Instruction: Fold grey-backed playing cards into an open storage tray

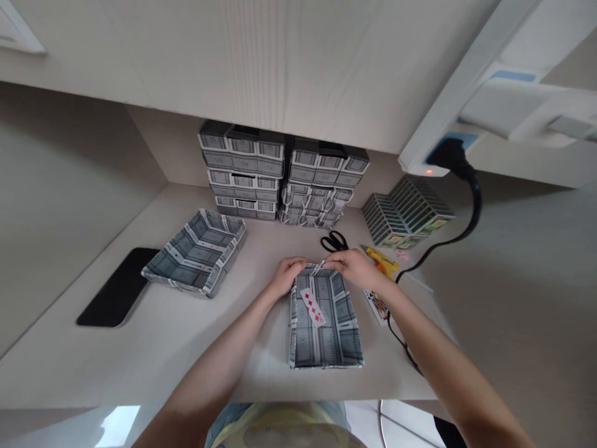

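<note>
In front of me lies a shallow open tray made of grey-patterned playing cards [329,336]. A cut strip of playing card with red diamonds [312,307] rests inside it. My left hand [286,275] grips the far left corner, fingers closed over the rim. At the far edge, my right hand [354,266] pinches the rim near its right corner; whether a small piece sits between those fingers I cannot make out. A second card tray [198,252], of the same make, stands apart to the left.
Stacked card boxes [245,165] fill the back. A black phone [116,289] lies left. On the right are black-handled scissors [334,241], a yellow glue gun [385,260], loose playing cards [377,307], a striped card stand [405,211] and a black cord [438,244] from the power strip.
</note>
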A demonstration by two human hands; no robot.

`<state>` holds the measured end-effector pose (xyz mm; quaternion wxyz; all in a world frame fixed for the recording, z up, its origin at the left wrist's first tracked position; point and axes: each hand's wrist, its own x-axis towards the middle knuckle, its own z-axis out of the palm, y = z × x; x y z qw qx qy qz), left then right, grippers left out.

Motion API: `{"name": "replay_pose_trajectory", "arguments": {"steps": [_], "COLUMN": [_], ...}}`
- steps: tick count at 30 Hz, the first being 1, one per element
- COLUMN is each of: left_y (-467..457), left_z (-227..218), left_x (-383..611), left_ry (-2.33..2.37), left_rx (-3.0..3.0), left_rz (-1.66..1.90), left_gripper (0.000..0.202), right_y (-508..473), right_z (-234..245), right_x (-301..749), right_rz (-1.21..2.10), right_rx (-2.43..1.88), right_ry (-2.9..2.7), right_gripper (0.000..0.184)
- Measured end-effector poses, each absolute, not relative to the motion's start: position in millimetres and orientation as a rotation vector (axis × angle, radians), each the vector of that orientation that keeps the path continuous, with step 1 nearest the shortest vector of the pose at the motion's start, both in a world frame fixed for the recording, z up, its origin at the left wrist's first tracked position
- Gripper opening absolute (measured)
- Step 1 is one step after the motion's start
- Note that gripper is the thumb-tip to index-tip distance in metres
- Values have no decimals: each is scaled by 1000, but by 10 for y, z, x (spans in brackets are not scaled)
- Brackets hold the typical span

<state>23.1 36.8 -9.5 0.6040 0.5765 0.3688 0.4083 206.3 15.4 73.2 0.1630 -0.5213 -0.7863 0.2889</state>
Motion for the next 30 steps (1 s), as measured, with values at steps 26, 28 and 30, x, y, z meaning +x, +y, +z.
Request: {"name": "replay_pose_trajectory", "arguments": {"steps": [26,28,30], "left_y": [359,358,357], "left_z": [-79,-72,-66], "left_x": [256,258,259], "left_ry": [845,849,849], "left_rx": [1343,1351,1354], "left_rz": [955,960,960], "left_gripper": [28,28,28], "right_y": [116,128,128], "right_z": [895,906,912], "right_x": [1895,1879,1861], "right_rz": [229,210,176], "right_rx": [-1755,-1795,-1814], "right_ry": [-2756,-2791,-2826], "right_gripper": [21,22,24]}}
